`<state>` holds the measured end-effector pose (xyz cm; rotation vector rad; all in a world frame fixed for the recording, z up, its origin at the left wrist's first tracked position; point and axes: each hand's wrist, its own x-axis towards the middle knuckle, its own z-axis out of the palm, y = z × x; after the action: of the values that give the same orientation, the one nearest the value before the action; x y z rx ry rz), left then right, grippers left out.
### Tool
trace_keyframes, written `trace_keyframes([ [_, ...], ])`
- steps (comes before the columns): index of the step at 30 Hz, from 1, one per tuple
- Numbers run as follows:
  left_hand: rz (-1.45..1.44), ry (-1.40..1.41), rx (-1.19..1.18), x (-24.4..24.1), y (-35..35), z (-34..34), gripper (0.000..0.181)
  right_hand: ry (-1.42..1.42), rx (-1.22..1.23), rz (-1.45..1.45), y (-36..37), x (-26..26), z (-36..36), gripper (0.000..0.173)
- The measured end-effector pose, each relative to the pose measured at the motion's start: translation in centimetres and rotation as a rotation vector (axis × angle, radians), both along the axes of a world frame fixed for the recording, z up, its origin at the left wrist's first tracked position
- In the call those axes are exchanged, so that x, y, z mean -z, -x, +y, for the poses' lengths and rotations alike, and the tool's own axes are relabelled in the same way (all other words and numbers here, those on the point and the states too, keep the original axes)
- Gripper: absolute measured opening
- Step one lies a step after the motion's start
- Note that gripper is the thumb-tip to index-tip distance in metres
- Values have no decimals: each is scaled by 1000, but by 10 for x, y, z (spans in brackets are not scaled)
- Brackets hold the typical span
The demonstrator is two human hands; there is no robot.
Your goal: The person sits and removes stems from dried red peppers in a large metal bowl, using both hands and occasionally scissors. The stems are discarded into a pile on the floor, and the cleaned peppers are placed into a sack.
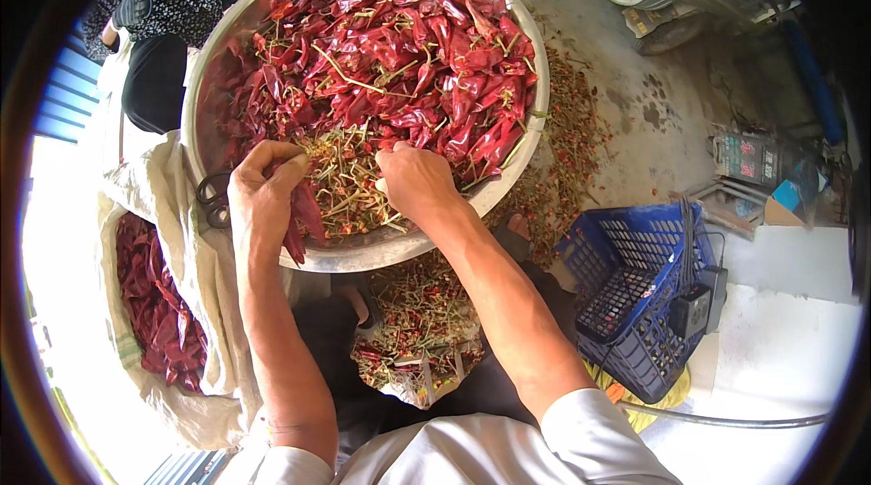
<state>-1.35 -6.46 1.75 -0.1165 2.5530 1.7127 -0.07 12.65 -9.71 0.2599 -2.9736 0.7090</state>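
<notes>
A wide metal basin (381, 255) is heaped with dried red chili peppers (435, 42). Loose stems and seeds (347, 189) gather at its near side. Over the near left rim, my left hand (262, 185) is curled around a few dark red chilies (305, 213) that hang below its fingers. Beside that hand are the black handle loops of scissors (214, 199); whether the hand touches them is unclear. My right hand (416, 180) is curled over the stems at the front of the heap, its fingertips partly hidden, so I cannot tell whether it grips anything.
An open woven sack (211, 322) of dried chilies stands left. Stem scraps (415, 322) lie between my legs, and more scraps (571, 124) cover the floor right of the basin. A blue plastic basket (633, 294) stands right. Another person (177, 15) sits at upper left.
</notes>
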Motion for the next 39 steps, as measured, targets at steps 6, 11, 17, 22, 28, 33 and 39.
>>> trace_keyframes([
  [6, -30, 28, 26, 10, 2, -4, 20, 57, 25, -132, 5, 4, -6, 13],
  [11, -20, 60, 68, 18, 3, -9, 27, 675, 126, -292, 3, -42, -8, 24],
  [17, -103, 171, 238, 10, -7, 5, 38, 906, 166, -382, -3, -60, -9, 34],
  [22, -59, 123, 206, 19, -4, 12, 38, 1100, 106, -311, -3, -57, -10, 36],
  [28, -19, -29, 193, 21, -1, 13, 29, 1268, 23, -346, -8, -71, -8, 33],
  [33, 10, -152, 166, 20, -4, 17, 19, 1255, 3, -319, -7, -72, -5, 37],
  [39, 183, 154, 212, 16, -6, 20, 16, 821, 134, -109, -7, -73, -6, 37],
])
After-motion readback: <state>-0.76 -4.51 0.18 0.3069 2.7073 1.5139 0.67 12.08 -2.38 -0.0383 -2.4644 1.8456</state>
